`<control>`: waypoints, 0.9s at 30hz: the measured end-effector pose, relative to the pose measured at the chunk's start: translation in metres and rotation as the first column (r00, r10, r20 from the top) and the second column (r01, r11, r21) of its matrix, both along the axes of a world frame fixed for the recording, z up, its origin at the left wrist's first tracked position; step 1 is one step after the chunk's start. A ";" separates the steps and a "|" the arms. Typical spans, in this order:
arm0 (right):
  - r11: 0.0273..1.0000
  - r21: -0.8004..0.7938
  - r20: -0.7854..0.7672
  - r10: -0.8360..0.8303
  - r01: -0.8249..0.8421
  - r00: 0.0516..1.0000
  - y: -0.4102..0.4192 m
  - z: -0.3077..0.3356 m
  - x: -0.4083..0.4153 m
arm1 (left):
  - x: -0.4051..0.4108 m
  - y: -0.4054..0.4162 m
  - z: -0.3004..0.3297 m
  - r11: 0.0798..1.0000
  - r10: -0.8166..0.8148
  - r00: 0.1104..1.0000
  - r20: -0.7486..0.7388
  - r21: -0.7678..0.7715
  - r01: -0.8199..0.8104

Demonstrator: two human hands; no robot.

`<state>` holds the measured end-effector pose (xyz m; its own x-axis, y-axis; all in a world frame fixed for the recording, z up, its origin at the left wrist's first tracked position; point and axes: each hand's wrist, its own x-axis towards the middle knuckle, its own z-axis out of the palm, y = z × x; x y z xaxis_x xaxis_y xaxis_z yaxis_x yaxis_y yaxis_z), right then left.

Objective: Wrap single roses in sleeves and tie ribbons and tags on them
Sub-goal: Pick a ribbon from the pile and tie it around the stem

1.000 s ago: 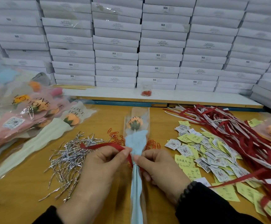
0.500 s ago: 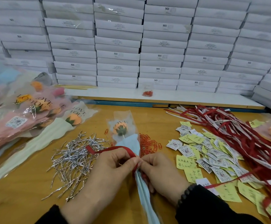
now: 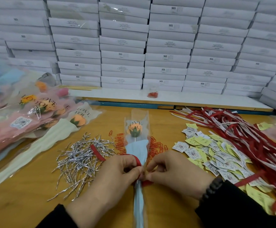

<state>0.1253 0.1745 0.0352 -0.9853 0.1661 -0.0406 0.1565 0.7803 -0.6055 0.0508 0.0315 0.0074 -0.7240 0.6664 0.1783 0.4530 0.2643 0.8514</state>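
My left hand [image 3: 117,171] and right hand [image 3: 171,170] both pinch the red ribbon [image 3: 136,159] round the sleeved rose [image 3: 134,129]. If I pull unevenly, the ribbon could slip off.

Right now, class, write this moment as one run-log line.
step: tying ribbon | left hand: pinches red ribbon | right hand: pinches ribbon | rose sleeve: flat on table

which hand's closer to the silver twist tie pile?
Left. The left hand sits right beside the silver twist tie pile; the right hand is across the wrapped rose's sleeve, farther away.
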 end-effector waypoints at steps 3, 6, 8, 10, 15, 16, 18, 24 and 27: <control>0.993 0.115 0.036 -0.019 0.015 0.999 0.011 0.008 0.004 | 0.001 0.000 0.000 1.000 0.006 1.000 0.026 -0.006 -0.006; 0.985 0.167 0.067 -0.048 0.036 0.997 0.021 0.015 0.008 | 0.000 0.000 0.000 1.000 0.008 1.000 0.022 -0.017 -0.008; 0.929 0.358 0.019 -0.112 0.098 0.994 0.029 0.014 0.009 | 0.000 0.001 0.000 1.000 0.005 0.999 0.039 -0.015 -0.005; 0.810 0.550 -0.101 -0.178 0.204 0.979 0.029 0.011 0.010 | -0.001 0.001 0.000 1.000 0.002 0.999 0.043 -0.019 -0.001; 0.806 0.481 -0.157 -0.308 0.345 0.938 0.024 0.008 0.011 | -0.001 0.001 -0.001 1.000 0.000 0.999 0.050 -0.027 0.001; 0.803 0.489 -0.113 -0.329 0.341 0.938 0.024 0.006 0.010 | -0.001 0.001 -0.001 1.000 -0.001 0.999 0.053 -0.030 0.002; 0.799 0.499 -0.042 -0.365 0.336 0.930 0.024 0.000 0.008 | -0.001 0.001 0.000 0.999 0.001 0.998 0.059 -0.039 0.001; 0.813 0.477 -0.020 -0.368 0.332 0.930 0.019 -0.015 -0.003 | 0.000 0.001 0.001 0.999 0.009 0.998 0.067 -0.042 -0.006; 0.856 0.379 -0.079 -0.348 0.351 0.934 0.020 -0.019 -0.005 | 0.001 0.001 0.002 1.000 0.005 0.997 0.075 -0.020 -0.004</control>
